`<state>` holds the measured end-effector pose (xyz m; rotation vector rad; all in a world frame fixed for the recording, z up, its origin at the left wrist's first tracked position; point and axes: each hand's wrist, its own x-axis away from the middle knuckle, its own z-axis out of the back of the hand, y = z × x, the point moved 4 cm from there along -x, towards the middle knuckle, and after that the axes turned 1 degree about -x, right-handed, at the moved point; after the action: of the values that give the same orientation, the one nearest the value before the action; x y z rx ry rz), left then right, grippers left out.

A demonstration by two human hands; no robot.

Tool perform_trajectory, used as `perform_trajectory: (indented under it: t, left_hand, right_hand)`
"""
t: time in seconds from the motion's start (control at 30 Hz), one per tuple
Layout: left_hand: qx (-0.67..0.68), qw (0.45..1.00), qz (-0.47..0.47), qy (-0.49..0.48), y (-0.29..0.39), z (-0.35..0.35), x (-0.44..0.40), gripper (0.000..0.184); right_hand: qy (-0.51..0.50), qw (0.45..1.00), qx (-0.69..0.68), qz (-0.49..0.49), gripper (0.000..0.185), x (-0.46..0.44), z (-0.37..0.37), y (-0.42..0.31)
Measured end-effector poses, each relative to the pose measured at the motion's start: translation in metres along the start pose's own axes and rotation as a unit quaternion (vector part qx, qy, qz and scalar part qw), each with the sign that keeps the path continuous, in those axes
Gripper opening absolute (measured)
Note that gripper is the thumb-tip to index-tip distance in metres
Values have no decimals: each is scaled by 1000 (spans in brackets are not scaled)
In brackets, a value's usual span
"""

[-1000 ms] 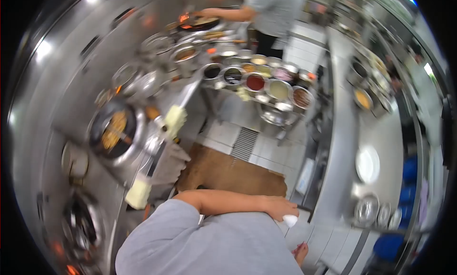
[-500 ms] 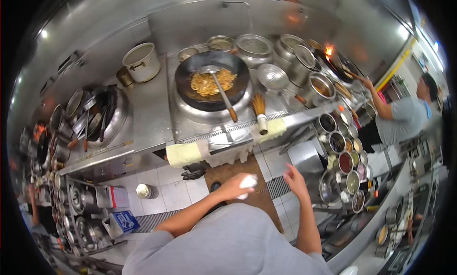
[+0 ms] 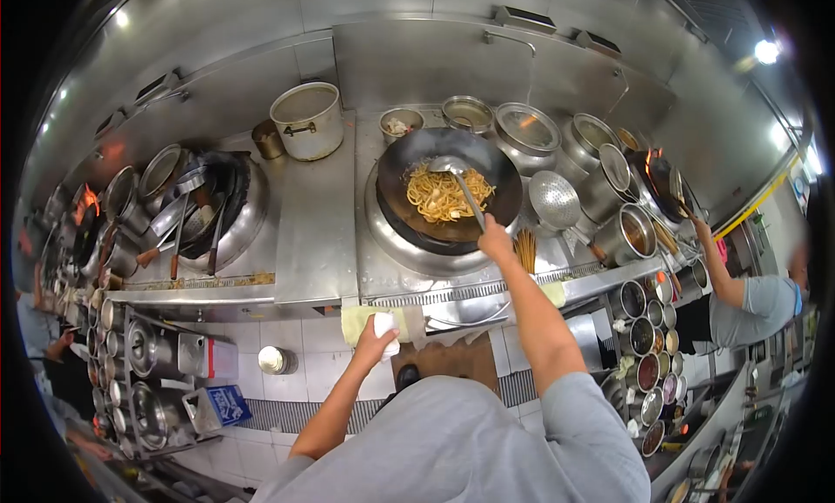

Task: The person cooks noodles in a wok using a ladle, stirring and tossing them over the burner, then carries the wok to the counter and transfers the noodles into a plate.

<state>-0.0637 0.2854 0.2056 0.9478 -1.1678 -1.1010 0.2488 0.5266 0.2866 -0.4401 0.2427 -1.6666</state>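
Note:
A dark wok (image 3: 497, 157) with yellow-brown noodles (image 3: 437, 200) in it sits on the steel burner ring in front of me. My right hand (image 3: 496, 238) is closed around the handle of a wok ladle (image 3: 470, 196), whose metal bowl rests at the back of the noodles. A folded white cloth (image 3: 387, 336) is gripped in my left hand (image 3: 370, 345), near the pale yellow towel (image 3: 355, 322) on the stove's front edge. Just right of the wok, a bamboo brush (image 3: 525, 249) is partly hidden behind my right forearm.
A perforated strainer (image 3: 554, 198) lies right of the wok, among several lidded pots. On the left stand a tall pot (image 3: 306, 136) and a second wok holding utensils. Seasoning containers (image 3: 644, 338) line the right side. A co-worker (image 3: 752, 298) stands there, near a flame.
My right hand has reached forward and taken hold of the ladle handle. My left hand, still holding the cloth, has shifted left. The wok appears tilted toward me, and the camera view has shifted.

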Motion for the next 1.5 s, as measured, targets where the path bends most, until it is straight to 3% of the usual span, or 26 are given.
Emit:
perform_trajectory:
  t: [0.03, 0.1, 0.17, 0.23, 0.27, 0.33, 0.4, 0.43, 0.5, 0.53, 0.6, 0.63, 0.73, 0.8, 0.9, 0.93, 1.0, 1.07, 1.1, 1.13, 1.17, 1.2, 1.23, 1.33, 1.4, 1.5]
  left_hand:
    - [2, 1000, 0, 3, -3, -1, -9, 52]
    - [213, 973, 84, 14, -11, -9, -31, 48]
    - [359, 917, 172, -23, 11, -28, -63, 45]
    - [468, 860, 168, -116, 36, -51, -106, 55]
    - [476, 853, 189, -95, 62, -60, -120, 57]
    - [446, 864, 208, -104, 67, -76, -165, 59]
    - [444, 855, 259, -68, 86, -87, -192, 40]
    - [445, 854, 261, -73, 86, -97, -208, 40]
    - [409, 865, 289, -5, 56, -121, -248, 20]
    - [413, 862, 293, -6, 27, -133, -267, 20]
    - [405, 881, 228, -88, -20, -153, -295, 14]
    - [395, 887, 237, -38, 7, -151, -269, 14]
    - [400, 870, 287, 18, 82, -145, -200, 18]
    - [423, 856, 295, 28, 92, -141, -176, 18]
    - [447, 888, 113, -5, 50, -145, -176, 15]
    - [459, 879, 133, 6, 45, -143, -158, 16]
    - [427, 892, 143, -25, -8, -134, -135, 28]
    - [425, 895, 136, 21, 60, -115, -84, 19]
    - [425, 890, 161, 35, 56, -120, -98, 15]
    - [425, 883, 192, 52, 47, -123, -116, 11]
    - [443, 877, 184, 16, 56, -126, -139, 7]
    - [457, 870, 186, -24, 56, -127, -167, 7]
    - [427, 877, 221, 29, 76, -124, -173, 9]
    - [457, 845, 273, 43, 123, -114, -152, 12]
    - [483, 842, 240, 24, 112, -117, -156, 14]
    - [468, 872, 140, 29, 57, -128, -149, 23]
  right_hand:
    - [50, 999, -15, 17, 60, 0, 15, -4]
    - [17, 998, -54, 29, 59, -13, 29, -7]
    - [-9, 996, -89, 17, 60, -26, 24, -3]
    - [30, 993, -13, 110, 63, -16, 17, -2]
    - [31, 994, -16, 107, 63, -7, 18, 8]
    - [26, 973, 101, 204, 59, 25, 34, 24]
    - [54, 957, 199, 203, 59, 56, 74, 44]
    - [54, 958, 202, 198, 59, 70, 87, 57]
    - [79, 952, 235, 180, 58, 88, 109, 79]
    - [74, 951, 240, 179, 58, 90, 112, 86]
    - [62, 969, 149, 186, 59, 99, 112, 97]
    - [59, 970, 149, 183, 59, 106, 118, 96]
    - [-197, 978, -70, 25, 55, 114, 149, 83]
    - [-216, 973, -82, 7, 54, 112, 141, 96]
    - [-114, 992, -55, 29, 57, 84, 103, 118]
    - [-110, 992, -49, 31, 57, 80, 91, 122]
    - [72, 984, 79, 141, 59, 84, 86, 112]
    - [58, 990, 38, 126, 60, 93, 92, 103]
    - [56, 980, -8, 192, 59, 90, 87, 108]
    - [47, 964, -55, 255, 58, 96, 79, 110]
    - [-125, 986, -103, 30, 57, 119, 104, 75]
    - [-158, 979, -124, 35, 55, 123, 109, 67]
    - [-179, 975, -116, 56, 54, 131, 121, 59]
    - [-202, 969, -55, 130, 53, 127, 156, 58]
    - [-255, 967, -25, 13, 55, 119, 159, 79]
    - [-63, 971, 30, 227, 55, 86, 101, 122]
